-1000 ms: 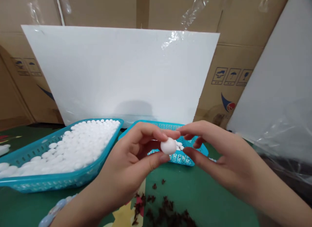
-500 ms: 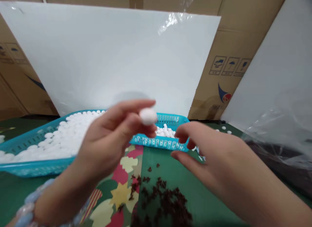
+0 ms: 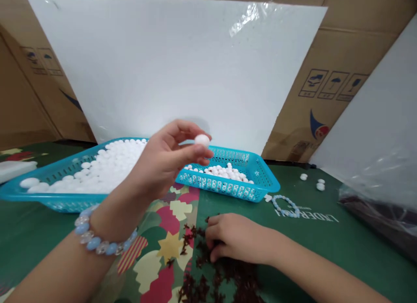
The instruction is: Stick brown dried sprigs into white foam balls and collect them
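My left hand (image 3: 163,157), with a beaded bracelet (image 3: 97,242) on its wrist, pinches a white ball (image 3: 202,140) between thumb and fingers, above the gap between two blue baskets. My right hand (image 3: 239,238) is down at a pile of small dark brown pieces (image 3: 224,285) on the green surface. Its fingers are curled together at the pile's upper edge; what lies between the fingertips is too small to make out. White balls (image 3: 110,168) fill the large left basket (image 3: 74,204). Smaller-looking white balls (image 3: 228,172) lie in the right basket (image 3: 260,192).
A white board (image 3: 182,68) leans against cardboard boxes (image 3: 342,47) behind the baskets. A second beaded bracelet (image 3: 286,207) and a few loose white balls (image 3: 320,186) lie right of the right basket. Clear plastic (image 3: 387,190) covers something dark at far right.
My right hand has moved down from beside the right basket to the brown pile. My left hand still holds the white ball. The view has shifted, showing the bracelet at right.
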Tool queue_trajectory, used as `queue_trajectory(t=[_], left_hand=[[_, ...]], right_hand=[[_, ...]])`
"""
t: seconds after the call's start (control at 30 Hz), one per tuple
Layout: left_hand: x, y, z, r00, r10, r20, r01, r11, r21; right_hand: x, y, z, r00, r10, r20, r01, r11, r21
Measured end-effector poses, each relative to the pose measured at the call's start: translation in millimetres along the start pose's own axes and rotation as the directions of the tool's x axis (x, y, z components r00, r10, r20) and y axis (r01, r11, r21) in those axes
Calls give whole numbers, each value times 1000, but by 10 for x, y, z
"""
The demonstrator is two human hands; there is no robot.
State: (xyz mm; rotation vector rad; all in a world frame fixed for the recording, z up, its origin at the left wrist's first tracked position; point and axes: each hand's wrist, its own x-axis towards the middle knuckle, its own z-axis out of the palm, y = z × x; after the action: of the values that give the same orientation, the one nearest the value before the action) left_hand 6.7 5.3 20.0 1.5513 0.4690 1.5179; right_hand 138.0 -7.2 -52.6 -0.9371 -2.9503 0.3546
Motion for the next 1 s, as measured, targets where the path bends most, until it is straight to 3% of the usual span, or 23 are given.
queue_trajectory(t=[0.13, 0.33, 0.53, 0.67, 0.8, 1.0], left_hand=[[18, -24, -39, 992, -125, 12, 126, 991, -37], [13, -32, -83, 985, -155, 81, 164, 980, -112], [-2, -25, -120, 958, -225, 175, 252, 956, -151], [-8, -47, -119, 958, -215, 190, 246, 956, -159], [-19, -94, -109, 939, -211, 272, 269, 943, -197], [-34, -86, -75, 933, -187, 307, 262, 939, -225]], right_hand=[[-5, -24, -27, 995, 8, -96, -6, 1000, 22], [-49, -105, -115, 980, 30, -197, -13, 996, 89], [-140, -164, -251, 946, 170, -275, -77, 944, 320], [-174, -207, -329, 942, 175, -287, -69, 936, 344], [-218, -249, -379, 943, 186, -277, -76, 928, 365], [-373, -258, -491, 891, 186, -414, 37, 878, 476]])
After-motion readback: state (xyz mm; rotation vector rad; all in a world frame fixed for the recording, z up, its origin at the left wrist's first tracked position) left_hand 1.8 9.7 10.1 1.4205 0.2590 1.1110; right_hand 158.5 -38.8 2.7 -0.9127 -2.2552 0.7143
